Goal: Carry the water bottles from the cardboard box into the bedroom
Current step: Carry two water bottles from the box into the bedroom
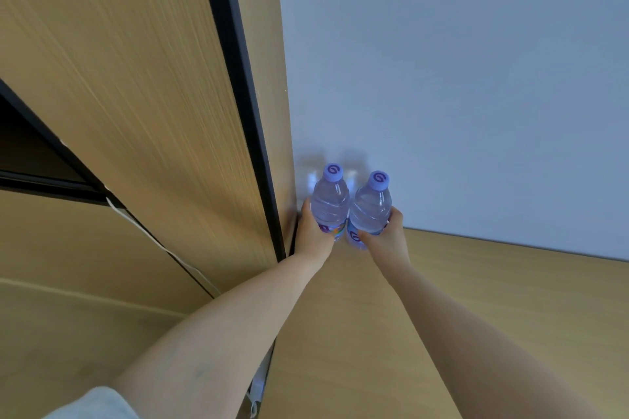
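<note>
Two clear water bottles with purple caps stand side by side, upright, at the back of a wooden surface [442, 299] against the wall. My left hand [311, 231] grips the left bottle [330, 201] around its labelled lower half. My right hand [386, 235] grips the right bottle [371, 206] the same way. The bottles touch or nearly touch each other. Their bases are hidden behind my hands. The cardboard box is not in view.
A tall wooden panel with a black edge [245, 88] rises directly left of the bottles. A pale blue-grey wall [459, 78] stands behind them. A white cord [160, 241] runs along the lower wooden panel at left.
</note>
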A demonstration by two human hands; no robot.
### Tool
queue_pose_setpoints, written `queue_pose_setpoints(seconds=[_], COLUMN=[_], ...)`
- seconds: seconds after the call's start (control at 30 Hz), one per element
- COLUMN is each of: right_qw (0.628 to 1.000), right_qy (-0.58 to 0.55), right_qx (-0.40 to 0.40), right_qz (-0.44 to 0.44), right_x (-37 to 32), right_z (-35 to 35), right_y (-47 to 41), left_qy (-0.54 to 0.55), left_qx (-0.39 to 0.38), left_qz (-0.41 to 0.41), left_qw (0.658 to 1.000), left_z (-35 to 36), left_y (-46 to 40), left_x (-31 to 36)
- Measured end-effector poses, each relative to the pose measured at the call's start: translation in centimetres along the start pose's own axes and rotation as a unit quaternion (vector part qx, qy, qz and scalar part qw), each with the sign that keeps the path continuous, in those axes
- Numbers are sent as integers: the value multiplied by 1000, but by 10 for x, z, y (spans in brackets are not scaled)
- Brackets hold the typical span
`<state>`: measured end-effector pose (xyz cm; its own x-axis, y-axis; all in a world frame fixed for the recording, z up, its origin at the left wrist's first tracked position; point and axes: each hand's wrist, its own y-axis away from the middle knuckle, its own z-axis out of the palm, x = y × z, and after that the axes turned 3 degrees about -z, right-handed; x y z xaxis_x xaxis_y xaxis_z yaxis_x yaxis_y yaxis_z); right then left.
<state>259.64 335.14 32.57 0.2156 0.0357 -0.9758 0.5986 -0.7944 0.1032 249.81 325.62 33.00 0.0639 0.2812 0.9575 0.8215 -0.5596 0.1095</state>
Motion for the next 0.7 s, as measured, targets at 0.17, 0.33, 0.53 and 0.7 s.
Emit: queue_pose_setpoints(seconds=[0.17,0.33,0.53,0.7], right_qw=[997,988,956,938], right_qy=[48,123,271,321], right_qx=[45,65,-46,-129], right_qz=[30,72,102,28], right_x=[-2,-4,-7,-31], right_z=[2,16,62,144], right_y=[8,37,107,156], left_qy=[-70,-154,-171,-225], left_qx=[-15,-151,-317,-271], left_qz=[-48,-104,-184,-205], left_qw=[996,971,915,913], left_z=[-11,-31,-101,-214], left_y=[13,33,74,105], left_x=[-6,-2,-12,-53])
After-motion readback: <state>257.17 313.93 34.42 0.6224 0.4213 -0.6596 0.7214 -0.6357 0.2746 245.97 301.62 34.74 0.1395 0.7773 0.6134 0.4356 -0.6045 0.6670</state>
